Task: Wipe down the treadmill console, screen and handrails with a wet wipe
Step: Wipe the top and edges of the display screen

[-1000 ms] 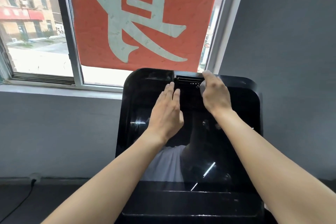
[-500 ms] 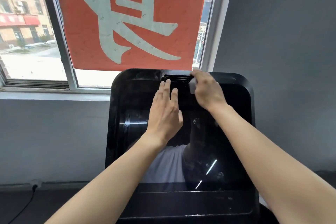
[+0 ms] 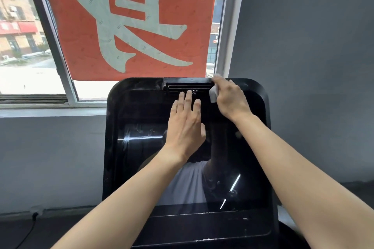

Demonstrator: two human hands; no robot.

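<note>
The glossy black treadmill console (image 3: 257, 107) stands in front of me, its dark screen (image 3: 141, 157) mirroring a person in a white shirt. A slotted vent (image 3: 186, 85) sits at the console's top centre. My right hand (image 3: 229, 98) grips a folded white wet wipe (image 3: 213, 92) and holds it against the top edge, at the vent's right end. My left hand (image 3: 187, 122) lies flat on the console just below the vent, fingers straight and together. No handrails are in view.
A window (image 3: 30, 62) with a red sheet bearing a large pale character (image 3: 131, 20) fills the wall behind the console. Grey wall (image 3: 313, 46) stands on the right. A black cable (image 3: 30, 232) runs across the floor at the lower left.
My right hand slid the wipe left along the console's top edge, then back to the vent's right end. My left hand stayed flat below the vent.
</note>
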